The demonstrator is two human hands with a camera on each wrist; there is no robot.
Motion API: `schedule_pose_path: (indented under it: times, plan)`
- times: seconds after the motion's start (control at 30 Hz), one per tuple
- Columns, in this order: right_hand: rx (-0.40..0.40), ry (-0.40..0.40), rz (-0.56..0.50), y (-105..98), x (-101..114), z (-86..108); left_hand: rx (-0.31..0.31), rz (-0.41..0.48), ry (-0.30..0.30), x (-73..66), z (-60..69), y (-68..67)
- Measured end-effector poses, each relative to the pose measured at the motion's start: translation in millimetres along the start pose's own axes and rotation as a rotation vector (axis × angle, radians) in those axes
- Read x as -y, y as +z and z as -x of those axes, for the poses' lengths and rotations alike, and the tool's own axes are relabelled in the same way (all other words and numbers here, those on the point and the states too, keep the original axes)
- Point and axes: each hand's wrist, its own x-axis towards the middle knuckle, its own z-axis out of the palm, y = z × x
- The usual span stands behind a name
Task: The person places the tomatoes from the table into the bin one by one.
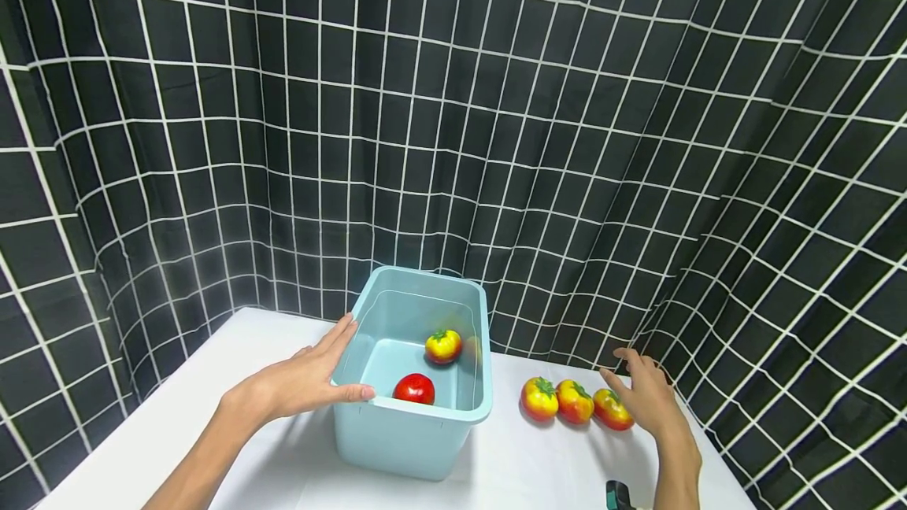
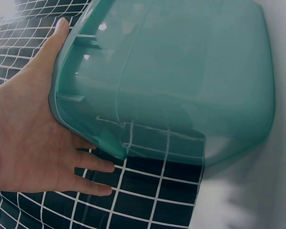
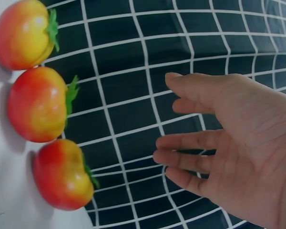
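A light blue bin (image 1: 404,439) stands on the white table, holding a red fruit (image 1: 414,389) near its front and a red-yellow one (image 1: 443,346) toward the back right. My left hand (image 1: 305,380) rests on the bin's left rim, thumb at the front corner; in the left wrist view the hand (image 2: 38,124) touches the rim (image 2: 57,102) with fingers spread. To the bin's right, three red-yellow fruits lie in a row: left (image 1: 539,399), middle (image 1: 575,402), right (image 1: 612,409). Over the rightmost one's far side my right hand (image 1: 648,396) hovers, empty, fingers apart; the right wrist view shows the hand (image 3: 238,143) clear of the fruits.
A black cloth with a white grid (image 1: 453,116) hangs behind and at both sides of the white table (image 1: 283,463). A small dark object (image 1: 618,494) shows at the bottom edge beside my right forearm.
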Motion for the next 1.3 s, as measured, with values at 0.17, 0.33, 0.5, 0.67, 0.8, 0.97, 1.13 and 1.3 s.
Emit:
schedule_pose_path:
  times: [0.17, 0.33, 0.5, 0.67, 0.8, 0.97, 1.13, 1.3]
  plan:
    - [0.029, 0.022, 0.013, 8.7, -11.3, -3.7, -0.002, 0.0, -0.005, 0.3, 0.3, 0.6]
    - [0.097, 0.059, 0.03, 16.9, -23.7, -4.5, -0.004, -0.004, -0.001, 1.0, 0.1, 1.4]
    - [0.167, 0.103, 0.033, 24.7, -30.8, -4.2, -0.002, 0.001, 0.001, 1.0, 0.4, 1.1]
    - [0.225, 0.103, 0.021, 30.1, -34.5, -2.7, -0.007, 0.006, -0.004, 0.0, 0.1, 0.7]
    - [0.262, 0.085, 0.023, 35.1, -39.2, -2.1, -0.003, 0.007, -0.008, -0.6, -0.3, 0.5]
    - [0.272, 0.073, 0.021, 40.9, -45.1, -2.4, -0.001, 0.005, -0.001, -0.5, -0.5, 0.1]
    - [0.284, 0.076, -0.008, 48.3, -51.1, -1.3, -0.002, 0.004, -0.002, -0.1, -0.6, 0.2]
    - [0.268, 0.05, -0.009, 52.5, -55.7, -0.7, 0.001, 0.001, 0.004, 0.6, -0.7, 0.7]
